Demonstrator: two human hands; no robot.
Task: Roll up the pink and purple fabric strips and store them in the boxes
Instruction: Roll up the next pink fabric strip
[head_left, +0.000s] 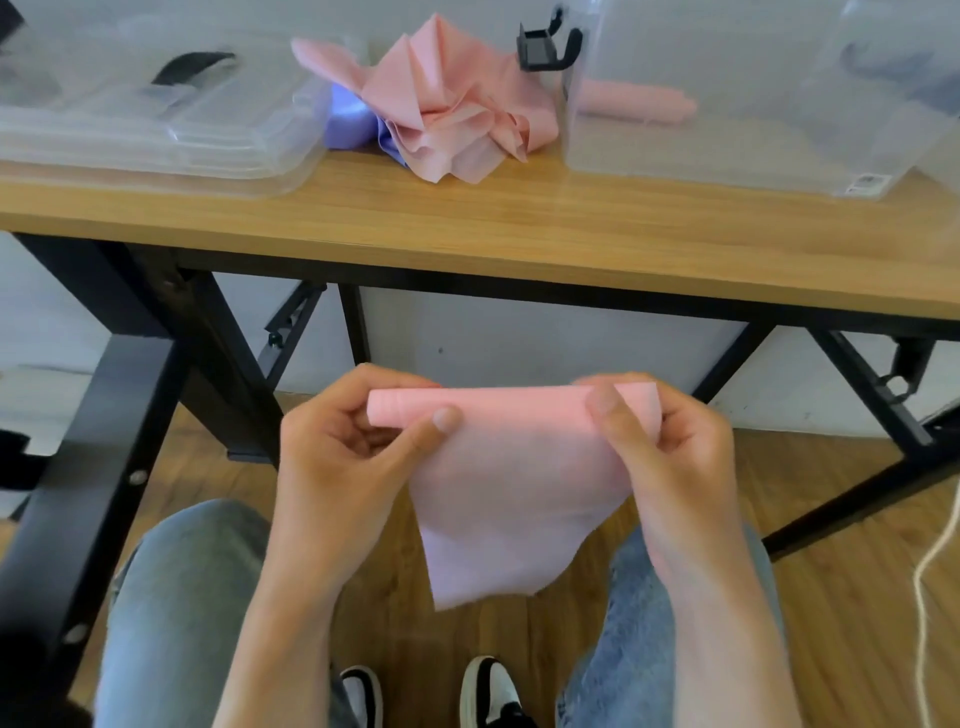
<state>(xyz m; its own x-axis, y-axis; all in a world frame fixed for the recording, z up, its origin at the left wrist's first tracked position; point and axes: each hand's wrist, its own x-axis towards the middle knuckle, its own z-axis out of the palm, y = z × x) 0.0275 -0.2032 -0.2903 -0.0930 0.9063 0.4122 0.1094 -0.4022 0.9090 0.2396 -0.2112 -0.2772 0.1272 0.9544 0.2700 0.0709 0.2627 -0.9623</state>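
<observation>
Wooden table (467, 223), black frame; wood floor (857, 571)

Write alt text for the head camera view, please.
Both hands, left hand and right hand, roll a pink fabric strip above the lap. On the wooden table: a fabric pile and clear boxes.

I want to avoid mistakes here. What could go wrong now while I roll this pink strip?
The pink strip is rolled in the air between the left hand and right hand, so the roll may go crooked or loosen. Its free end hangs toward the floor and might pick up dirt.
</observation>
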